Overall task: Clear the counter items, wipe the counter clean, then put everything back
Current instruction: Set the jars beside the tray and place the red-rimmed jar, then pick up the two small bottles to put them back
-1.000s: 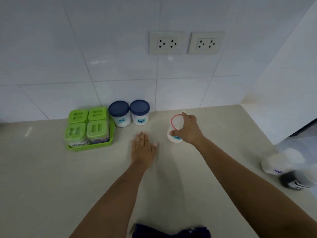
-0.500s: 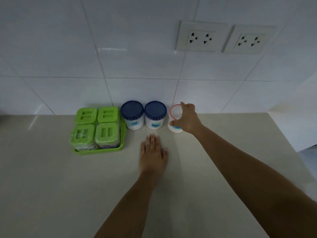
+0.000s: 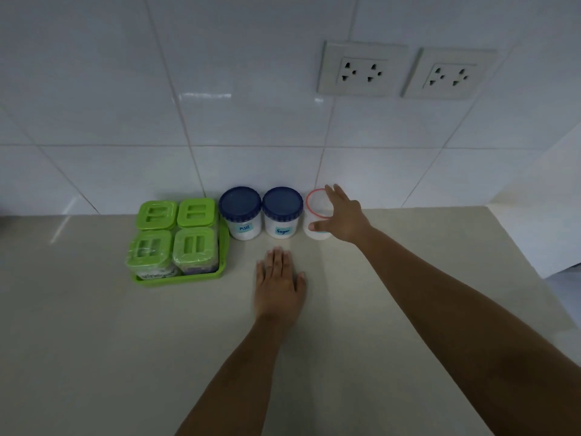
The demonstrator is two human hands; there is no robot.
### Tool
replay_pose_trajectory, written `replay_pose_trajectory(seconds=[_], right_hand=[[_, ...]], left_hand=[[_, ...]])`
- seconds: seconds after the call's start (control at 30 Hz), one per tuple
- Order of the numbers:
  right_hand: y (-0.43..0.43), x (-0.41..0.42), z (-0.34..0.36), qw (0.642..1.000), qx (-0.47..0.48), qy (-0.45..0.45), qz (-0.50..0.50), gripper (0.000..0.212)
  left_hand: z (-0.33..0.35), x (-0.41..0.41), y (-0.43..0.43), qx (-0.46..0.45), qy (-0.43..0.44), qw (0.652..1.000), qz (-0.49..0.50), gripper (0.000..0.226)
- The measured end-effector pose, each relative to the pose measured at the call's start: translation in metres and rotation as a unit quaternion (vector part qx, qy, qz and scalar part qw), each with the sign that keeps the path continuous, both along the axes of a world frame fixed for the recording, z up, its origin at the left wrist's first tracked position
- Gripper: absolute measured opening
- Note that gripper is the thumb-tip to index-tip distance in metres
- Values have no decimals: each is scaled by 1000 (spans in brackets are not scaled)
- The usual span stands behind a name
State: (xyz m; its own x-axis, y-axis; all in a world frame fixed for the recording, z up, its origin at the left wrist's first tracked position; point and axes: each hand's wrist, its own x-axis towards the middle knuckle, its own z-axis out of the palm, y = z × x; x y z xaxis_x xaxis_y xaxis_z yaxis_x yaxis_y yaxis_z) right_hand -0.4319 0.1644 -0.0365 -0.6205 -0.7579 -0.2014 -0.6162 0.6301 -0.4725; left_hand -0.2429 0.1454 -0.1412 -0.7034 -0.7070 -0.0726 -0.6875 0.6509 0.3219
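Observation:
A white jar with a red-rimmed lid [image 3: 315, 205] stands on the beige counter [image 3: 94, 341] against the tiled wall, right of the blue-lidded jars marked "Sugar" [image 3: 282, 215] and "MSG" [image 3: 240, 212]. My right hand [image 3: 341, 215] holds the red-rimmed jar, with the thumb on its front and the fingers stretched across its lid. My left hand [image 3: 278, 284] lies flat on the counter in front of the Sugar jar, palm down, holding nothing. A green tray [image 3: 224, 247] with several green-lidded containers [image 3: 195, 247] sits left of the MSG jar.
Two wall sockets [image 3: 361, 69] sit on the white tiles above the jars. A white side wall [image 3: 540, 215] closes off the counter on the right. Bare counter stretches in front of the jars and to the left of the tray.
My right hand has carried the red-rimmed jar back to the wall and set it beside the Sugar jar; its fingers have straightened. The view has shifted left and nearer. The left hand stays flat.

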Motion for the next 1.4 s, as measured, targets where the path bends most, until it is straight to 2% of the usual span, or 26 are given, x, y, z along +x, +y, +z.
replay_pose_trajectory(seconds=[0.1,0.2,0.3,0.43,0.73,0.97,1.2,1.4], right_hand=[[16,8,5,1000,-6,8,-7,108],[48,14,15,1000,-3,15,-24,100],[93,18,31,998,1,48,-46,90],[165,22,56,993,8,68,-94,83],[337,17,93,972,37,108,-206,75],[446,-1,92,955,33,89,-281,79],[509,-35,81,960,60,46,-269,84],[525,-64,71,979,62,-17,-196,90]], left_hand=[[4,0,-1,10,-26,1000,-9,66],[15,2,-1,37,-55,998,-21,62],[29,11,10,16,-82,996,-36,59],[49,15,45,-3,-77,994,-71,58],[103,-45,154,-31,0,983,-181,58],[134,-94,268,69,81,957,-269,53],[163,-151,358,62,117,943,-307,58],[173,-197,386,21,77,951,-299,68]])
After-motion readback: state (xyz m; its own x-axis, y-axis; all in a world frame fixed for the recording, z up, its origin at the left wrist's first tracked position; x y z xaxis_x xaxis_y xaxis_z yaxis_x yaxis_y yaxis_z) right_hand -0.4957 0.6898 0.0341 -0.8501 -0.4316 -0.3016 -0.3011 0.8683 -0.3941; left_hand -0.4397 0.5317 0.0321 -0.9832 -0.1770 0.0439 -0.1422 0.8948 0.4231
